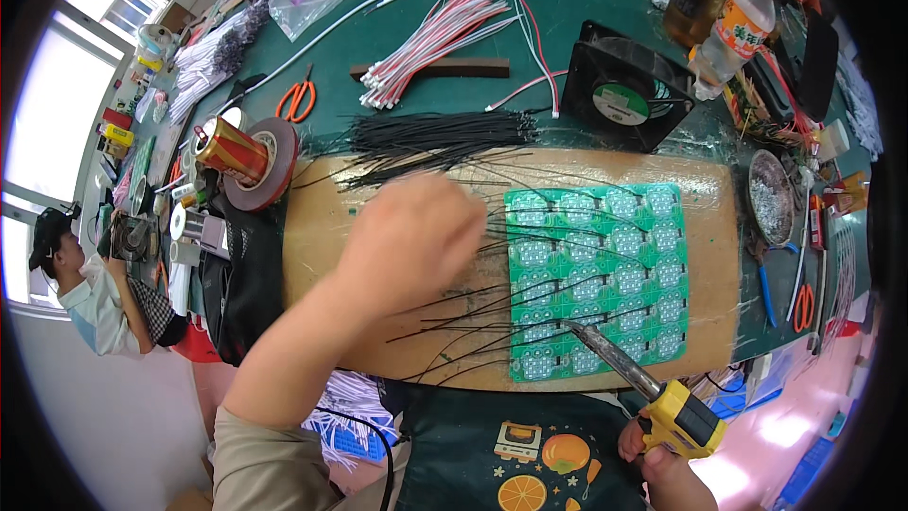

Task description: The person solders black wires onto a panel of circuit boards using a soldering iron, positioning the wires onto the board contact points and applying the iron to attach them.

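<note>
A yellow-handled soldering iron [683, 416] is held in my right hand [653, 454] at the lower right. Its tip touches or nearly touches the lower part of a green circuit board panel [598, 293], which is divided into several small units. Thin black wires [463, 308] reach from the panel's units out to the left. My left hand [411, 241] hovers left of the panel with curled fingers, slightly blurred, and whatever is between them is hidden. Just beyond it lies a bundle of black wires [440, 140]. Brown board [322, 255] supports the panel.
A solder reel [265, 166] with a red-gold can [230, 156] stands left, near orange scissors [301, 97]. Red-white wires [430, 47], a black fan [624, 85] and bottles [733, 33] lie beyond. At right are a metal bowl [771, 194] and blue-handled pliers [764, 284]. Other people sit at left.
</note>
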`<control>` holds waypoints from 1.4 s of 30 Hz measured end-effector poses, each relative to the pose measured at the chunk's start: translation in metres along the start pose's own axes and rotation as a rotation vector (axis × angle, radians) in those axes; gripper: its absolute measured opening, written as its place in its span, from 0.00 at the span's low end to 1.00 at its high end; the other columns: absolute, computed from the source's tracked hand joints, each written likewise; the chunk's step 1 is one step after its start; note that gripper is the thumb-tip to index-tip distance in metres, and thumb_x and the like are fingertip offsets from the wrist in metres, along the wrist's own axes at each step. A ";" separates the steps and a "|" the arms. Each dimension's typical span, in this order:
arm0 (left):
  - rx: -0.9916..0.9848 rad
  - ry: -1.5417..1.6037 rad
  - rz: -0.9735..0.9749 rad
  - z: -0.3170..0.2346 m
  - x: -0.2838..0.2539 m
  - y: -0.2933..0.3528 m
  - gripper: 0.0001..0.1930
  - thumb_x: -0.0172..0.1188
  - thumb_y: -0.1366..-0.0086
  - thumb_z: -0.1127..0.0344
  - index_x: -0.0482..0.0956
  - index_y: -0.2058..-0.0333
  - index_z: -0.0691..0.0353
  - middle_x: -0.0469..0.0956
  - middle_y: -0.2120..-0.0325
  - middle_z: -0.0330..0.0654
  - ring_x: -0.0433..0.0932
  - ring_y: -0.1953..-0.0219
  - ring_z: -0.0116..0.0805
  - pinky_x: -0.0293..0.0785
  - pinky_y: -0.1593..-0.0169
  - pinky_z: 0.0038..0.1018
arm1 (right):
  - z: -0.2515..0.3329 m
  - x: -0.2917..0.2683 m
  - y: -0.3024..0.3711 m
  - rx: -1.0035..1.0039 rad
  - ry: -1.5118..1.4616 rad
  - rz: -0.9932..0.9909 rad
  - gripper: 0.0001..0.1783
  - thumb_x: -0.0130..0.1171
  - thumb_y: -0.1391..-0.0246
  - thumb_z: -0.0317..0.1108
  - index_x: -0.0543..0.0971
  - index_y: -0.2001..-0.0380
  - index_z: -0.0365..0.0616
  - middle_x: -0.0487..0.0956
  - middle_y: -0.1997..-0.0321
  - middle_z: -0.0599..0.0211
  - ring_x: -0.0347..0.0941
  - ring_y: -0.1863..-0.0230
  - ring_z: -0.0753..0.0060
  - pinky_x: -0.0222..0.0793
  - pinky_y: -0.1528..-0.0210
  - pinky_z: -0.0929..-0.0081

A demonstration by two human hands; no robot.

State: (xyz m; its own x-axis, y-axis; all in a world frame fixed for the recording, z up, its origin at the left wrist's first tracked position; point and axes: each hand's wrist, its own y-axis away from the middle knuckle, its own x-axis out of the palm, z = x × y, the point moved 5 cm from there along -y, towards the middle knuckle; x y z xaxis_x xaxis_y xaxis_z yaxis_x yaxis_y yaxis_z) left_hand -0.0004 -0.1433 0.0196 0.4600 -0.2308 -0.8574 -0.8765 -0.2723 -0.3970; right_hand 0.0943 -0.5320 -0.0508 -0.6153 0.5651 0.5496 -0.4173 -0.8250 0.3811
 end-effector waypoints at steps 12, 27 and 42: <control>-0.175 -0.325 0.325 0.077 0.030 -0.092 0.10 0.60 0.32 0.67 0.88 0.60 0.62 0.85 0.59 0.49 0.82 0.49 0.52 0.78 0.44 0.46 | -0.006 -0.026 0.015 0.115 0.175 -0.097 0.42 0.79 0.47 0.47 0.71 0.35 0.42 0.74 0.71 0.67 0.71 0.71 0.67 0.70 0.70 0.67; -0.178 -0.082 0.220 0.047 -0.001 -0.080 0.06 0.66 0.34 0.68 0.85 0.61 0.63 0.86 0.61 0.48 0.83 0.55 0.51 0.79 0.50 0.42 | -0.003 -0.008 -0.002 -0.035 0.037 0.024 0.20 0.73 0.39 0.43 0.76 0.57 0.42 0.75 0.70 0.72 0.69 0.72 0.78 0.66 0.68 0.77; 0.002 -0.156 0.115 0.044 -0.003 -0.078 0.06 0.70 0.38 0.69 0.84 0.64 0.61 0.84 0.67 0.47 0.83 0.59 0.53 0.78 0.54 0.43 | 0.004 0.000 -0.005 -0.045 0.043 -0.001 0.25 0.75 0.42 0.46 0.74 0.53 0.43 0.71 0.72 0.75 0.67 0.72 0.80 0.63 0.69 0.78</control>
State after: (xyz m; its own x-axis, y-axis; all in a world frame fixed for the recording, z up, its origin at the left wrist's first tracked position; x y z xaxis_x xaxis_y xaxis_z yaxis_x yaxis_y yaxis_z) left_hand 0.0606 -0.0803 0.0383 0.3295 -0.1130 -0.9374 -0.9223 -0.2509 -0.2939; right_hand 0.0988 -0.5278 -0.0492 -0.6431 0.5657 0.5162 -0.4465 -0.8246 0.3474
